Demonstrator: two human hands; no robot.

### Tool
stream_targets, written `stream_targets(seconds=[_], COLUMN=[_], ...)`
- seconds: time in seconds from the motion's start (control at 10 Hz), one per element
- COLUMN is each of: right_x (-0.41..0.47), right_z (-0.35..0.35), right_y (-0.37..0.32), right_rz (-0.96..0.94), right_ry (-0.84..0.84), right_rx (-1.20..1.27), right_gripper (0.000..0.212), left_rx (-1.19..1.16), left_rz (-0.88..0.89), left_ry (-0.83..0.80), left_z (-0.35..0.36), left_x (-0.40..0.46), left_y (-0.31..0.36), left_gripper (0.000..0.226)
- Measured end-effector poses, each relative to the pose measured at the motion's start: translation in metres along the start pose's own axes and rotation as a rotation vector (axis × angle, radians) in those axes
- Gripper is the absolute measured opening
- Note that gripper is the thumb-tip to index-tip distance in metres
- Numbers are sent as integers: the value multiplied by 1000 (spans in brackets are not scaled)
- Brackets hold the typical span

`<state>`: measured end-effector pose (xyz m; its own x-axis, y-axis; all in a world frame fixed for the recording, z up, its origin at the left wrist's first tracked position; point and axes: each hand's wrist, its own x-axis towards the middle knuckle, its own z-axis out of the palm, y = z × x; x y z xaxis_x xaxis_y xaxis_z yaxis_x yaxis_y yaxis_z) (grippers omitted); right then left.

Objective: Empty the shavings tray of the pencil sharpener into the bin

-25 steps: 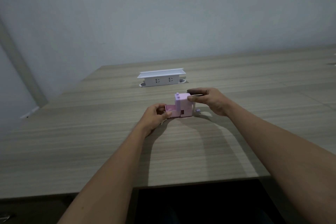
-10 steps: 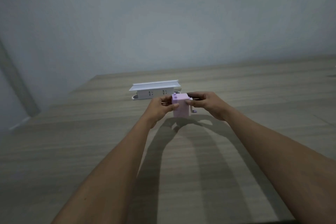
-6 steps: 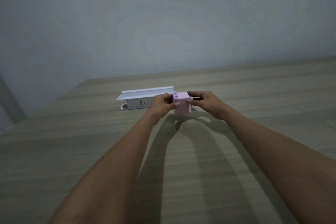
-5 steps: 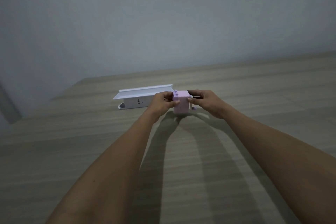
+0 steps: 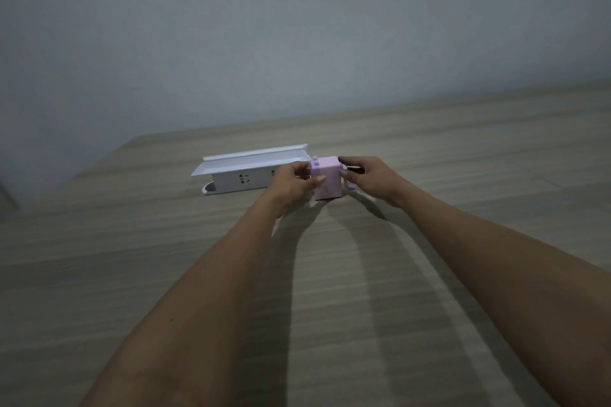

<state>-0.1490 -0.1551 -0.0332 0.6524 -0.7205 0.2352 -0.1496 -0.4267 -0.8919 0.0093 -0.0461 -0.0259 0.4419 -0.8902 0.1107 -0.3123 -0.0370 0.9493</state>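
Observation:
A small pink box-shaped pencil sharpener [image 5: 328, 180] stands on the wooden table [image 5: 363, 274], a little beyond the middle. My left hand [image 5: 294, 183] presses against its left face with the thumb on the front. My right hand [image 5: 370, 177] grips its right side, by the crank handle [image 5: 351, 188]. The shavings tray sits flush inside the body and does not stick out. No bin is in view.
A white pop-up socket box [image 5: 246, 172] with its lid raised stands on the table just left of and behind the sharpener. A pale wall [image 5: 297, 26] rises behind the table's far edge.
The pink tray that stuck out to the left 2.5 s ago is now inside the sharpener. My left hand has closed in against the body. The view has shifted right.

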Motion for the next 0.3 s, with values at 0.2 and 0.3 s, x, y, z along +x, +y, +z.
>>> stream_targets(seconds=[0.2,0.3], right_x=[-16,-29], right_z=[1,2], right_y=[-12,-27], right_rz=[-45,-75], right_ry=[84,121], right_rx=[-272,-365], right_gripper=[52,49], left_rx=[85,175], left_rz=[-19,-1], left_ry=[66,134], left_z=[-11,-26], left_x=[-25,-48], left_y=[12,19], left_gripper=[64,76])
